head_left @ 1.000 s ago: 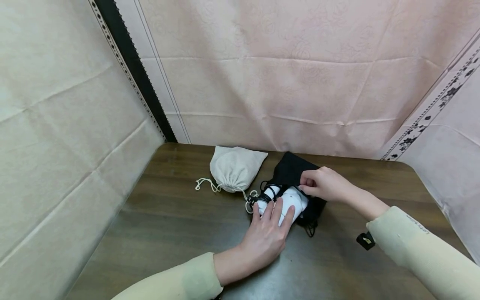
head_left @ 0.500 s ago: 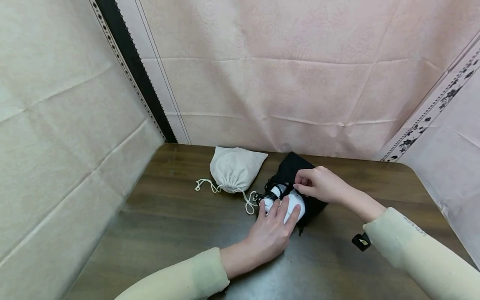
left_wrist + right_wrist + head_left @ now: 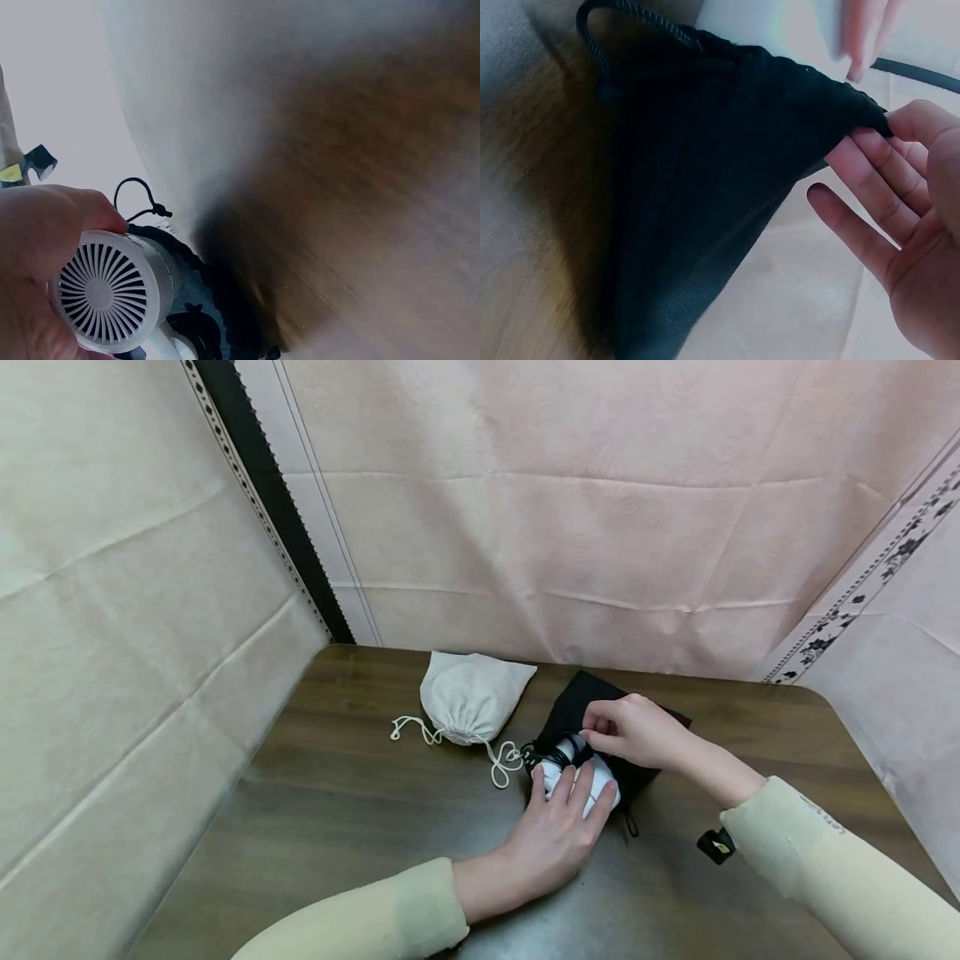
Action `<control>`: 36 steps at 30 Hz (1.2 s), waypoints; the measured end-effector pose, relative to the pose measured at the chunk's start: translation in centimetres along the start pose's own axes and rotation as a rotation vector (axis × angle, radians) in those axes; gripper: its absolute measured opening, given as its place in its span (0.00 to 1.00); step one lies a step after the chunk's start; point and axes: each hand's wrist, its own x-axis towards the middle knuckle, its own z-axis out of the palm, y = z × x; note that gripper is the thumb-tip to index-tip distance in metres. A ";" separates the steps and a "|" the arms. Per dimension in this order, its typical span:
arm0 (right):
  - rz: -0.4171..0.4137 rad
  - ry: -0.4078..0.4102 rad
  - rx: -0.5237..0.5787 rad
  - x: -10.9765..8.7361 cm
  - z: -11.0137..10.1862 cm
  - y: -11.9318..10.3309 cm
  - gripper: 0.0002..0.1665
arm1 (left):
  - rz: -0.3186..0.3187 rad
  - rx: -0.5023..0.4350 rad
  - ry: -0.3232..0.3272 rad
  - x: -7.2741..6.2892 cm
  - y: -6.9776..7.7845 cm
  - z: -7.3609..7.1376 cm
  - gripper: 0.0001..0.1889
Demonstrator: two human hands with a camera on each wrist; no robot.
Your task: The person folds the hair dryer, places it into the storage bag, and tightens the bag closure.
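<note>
My left hand [image 3: 555,843] holds a white hair dryer [image 3: 101,292], its round slotted grille facing the left wrist camera. Black cord [image 3: 551,757] is bundled around the dryer's handle. The far part of the dryer is inside the mouth of a black drawstring bag [image 3: 705,150] and hidden by the cloth. Thumb and fingers of my right hand [image 3: 637,727] pinch the bag's rim, as the right wrist view shows. A black drawstring loop hangs from the bag's near side.
A cream drawstring pouch [image 3: 472,697] lies to the left of the black bag, its cords [image 3: 506,764] trailing close to the dryer. The wooden table [image 3: 337,827] has pale cloth hangings [image 3: 600,543] behind it and on both sides.
My left hand has moved right and slightly forward with the hair dryer, which sits deeper in the bag. The right hand has shifted slightly left along the rim, and the bag's cloth covers more.
</note>
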 end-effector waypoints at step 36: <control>-0.001 0.035 -0.010 -0.2 0.0 0.2 0.07 | 0.133 0.030 0.073 -0.4 -0.8 2.4 0.23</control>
